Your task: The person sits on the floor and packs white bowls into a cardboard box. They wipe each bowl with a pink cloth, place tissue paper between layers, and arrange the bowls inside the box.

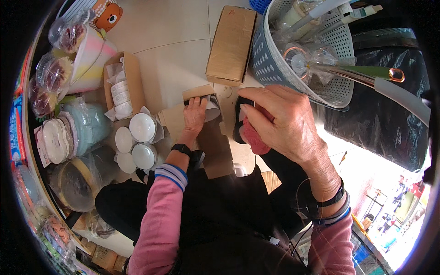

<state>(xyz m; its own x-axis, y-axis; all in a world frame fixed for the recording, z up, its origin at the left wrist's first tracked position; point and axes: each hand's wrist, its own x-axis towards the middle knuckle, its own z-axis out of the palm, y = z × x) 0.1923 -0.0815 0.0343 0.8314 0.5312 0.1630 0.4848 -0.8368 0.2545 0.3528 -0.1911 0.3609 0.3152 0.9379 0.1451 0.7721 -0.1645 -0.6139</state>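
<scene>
My left hand [195,117] reaches over an open cardboard box [216,153], fingers bent over its far end. Beside those fingers a curved whitish piece [212,110] shows inside the box; what lies under the palm is hidden. My right hand [286,123] is raised to the right of the box, its fingers curled and thumb bent inward. Below the thumb is a pinkish-red fabric-like thing [255,137], next to a black shoe [239,120]. I cannot tell whether the hand grips it. Stacked white bowls [143,127] stand left of the box.
Another open carton [137,87] holds wrapped white cups [121,98]. A closed brown box [231,43] lies ahead. At the right a grey perforated basket [275,68] holds long-handled utensils, beside a black plastic-covered object [376,105]. Wrapped plates [57,140] line the left.
</scene>
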